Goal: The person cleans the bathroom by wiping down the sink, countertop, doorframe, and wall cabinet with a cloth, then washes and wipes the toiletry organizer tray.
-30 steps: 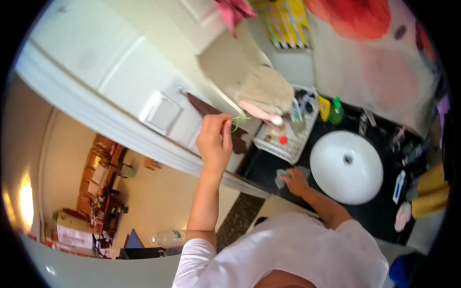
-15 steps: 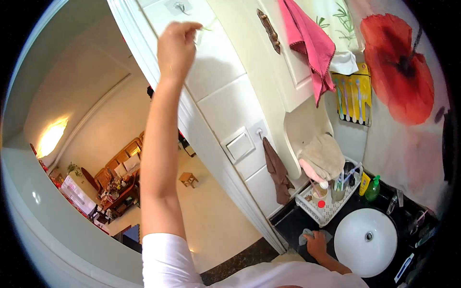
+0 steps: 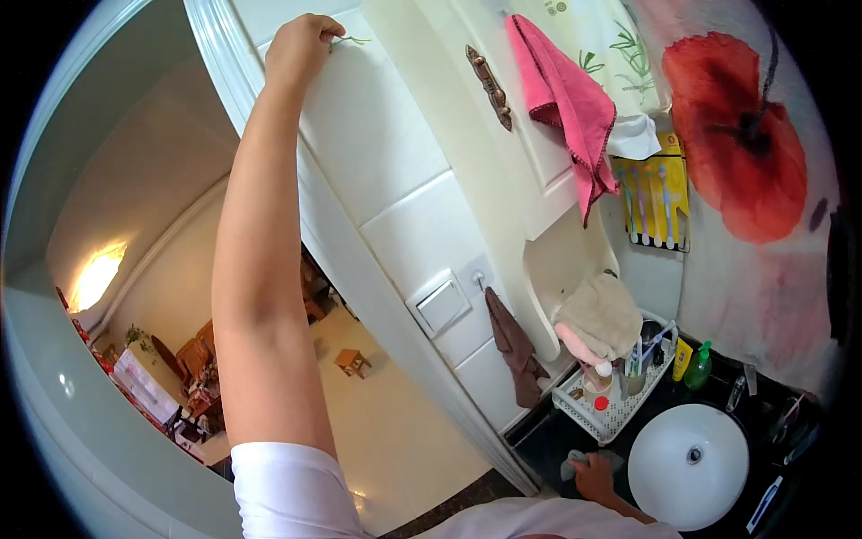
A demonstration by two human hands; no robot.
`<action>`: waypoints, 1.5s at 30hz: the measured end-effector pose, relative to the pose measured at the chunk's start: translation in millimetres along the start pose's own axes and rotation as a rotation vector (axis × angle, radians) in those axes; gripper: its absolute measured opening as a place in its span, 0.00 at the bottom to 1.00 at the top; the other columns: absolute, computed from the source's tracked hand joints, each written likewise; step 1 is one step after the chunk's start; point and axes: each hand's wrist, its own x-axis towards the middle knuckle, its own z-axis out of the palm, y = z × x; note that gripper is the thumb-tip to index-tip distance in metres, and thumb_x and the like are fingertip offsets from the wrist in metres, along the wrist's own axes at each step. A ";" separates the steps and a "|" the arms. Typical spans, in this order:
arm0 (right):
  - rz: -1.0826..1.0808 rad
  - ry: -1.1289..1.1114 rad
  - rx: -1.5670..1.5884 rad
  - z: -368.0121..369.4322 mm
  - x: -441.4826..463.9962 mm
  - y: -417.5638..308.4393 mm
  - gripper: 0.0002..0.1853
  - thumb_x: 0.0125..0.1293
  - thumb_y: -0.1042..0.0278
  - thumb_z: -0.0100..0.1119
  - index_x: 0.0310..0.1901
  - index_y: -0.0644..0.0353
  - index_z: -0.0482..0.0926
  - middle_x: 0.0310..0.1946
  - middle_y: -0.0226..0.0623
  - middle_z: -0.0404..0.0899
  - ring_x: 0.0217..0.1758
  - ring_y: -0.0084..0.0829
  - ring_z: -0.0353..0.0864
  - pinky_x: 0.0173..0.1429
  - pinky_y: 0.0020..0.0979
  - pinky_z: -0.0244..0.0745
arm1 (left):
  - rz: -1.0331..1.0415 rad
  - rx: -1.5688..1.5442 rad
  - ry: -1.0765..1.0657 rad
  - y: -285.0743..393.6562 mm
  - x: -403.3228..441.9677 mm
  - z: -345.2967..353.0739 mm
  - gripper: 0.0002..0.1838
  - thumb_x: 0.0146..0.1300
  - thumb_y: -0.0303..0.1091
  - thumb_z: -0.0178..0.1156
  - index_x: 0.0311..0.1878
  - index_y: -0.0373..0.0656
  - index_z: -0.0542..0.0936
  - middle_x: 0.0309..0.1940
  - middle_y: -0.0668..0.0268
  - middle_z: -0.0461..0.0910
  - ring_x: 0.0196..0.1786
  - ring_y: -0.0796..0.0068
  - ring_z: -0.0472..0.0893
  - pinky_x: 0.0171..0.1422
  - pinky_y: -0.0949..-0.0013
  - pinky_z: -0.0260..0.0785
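Note:
High on the white tiled wall [image 3: 359, 135], beside the door frame, my left hand [image 3: 305, 47] pinches a thin green string [image 3: 355, 39]. The wall hook seen there earlier is hidden behind the fingers. Low down, my right hand [image 3: 593, 476] rests on a grey-green cloth [image 3: 573, 463] on the black counter [image 3: 545, 437], left of the white round sink [image 3: 664, 467]. Its fingers bend over the cloth's edge.
A white basket [image 3: 613, 422] holds cups and toothbrushes. Near it are a yellow tube [image 3: 682, 358] and a green bottle [image 3: 699, 366]. A brown cloth [image 3: 514, 346] hangs by a light switch [image 3: 441, 304]. A pink towel [image 3: 575, 103] hangs from the cabinet. A doorway opens at left.
My left hand has risen with the green string from in front of the basket area to the upper wall. My right hand stays at the cloth. The view has tilted upward.

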 end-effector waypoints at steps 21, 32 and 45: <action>-0.001 0.032 -0.001 -7.2 -0.2 -3.9 0.16 0.55 0.68 0.61 0.48 0.44 0.82 0.47 0.44 0.73 0.48 0.47 0.73 0.47 0.50 0.69 | 0.348 0.398 0.099 27.7 -31.8 6.5 0.10 0.59 0.26 0.56 0.35 0.51 0.86 0.36 0.72 0.84 0.55 0.68 0.75 0.68 0.55 0.54; -0.011 -0.005 -0.060 -26.7 7.4 -17.3 0.18 0.54 0.67 0.62 0.48 0.44 0.82 0.47 0.44 0.72 0.48 0.47 0.74 0.47 0.49 0.70 | 0.499 0.321 0.128 49.2 -99.3 11.9 0.13 0.56 0.21 0.57 0.36 0.53 0.84 0.48 0.75 0.82 0.64 0.69 0.72 0.73 0.53 0.52; -0.189 -0.004 1.069 -177.0 173.9 -185.5 0.25 0.62 0.74 0.56 0.63 0.63 0.70 0.61 0.39 0.71 0.67 0.31 0.67 0.72 0.34 0.59 | -0.497 -0.280 0.317 32.8 -262.5 15.4 0.49 0.59 0.52 0.65 0.72 0.32 0.51 0.69 0.46 0.51 0.71 0.46 0.54 0.73 0.47 0.50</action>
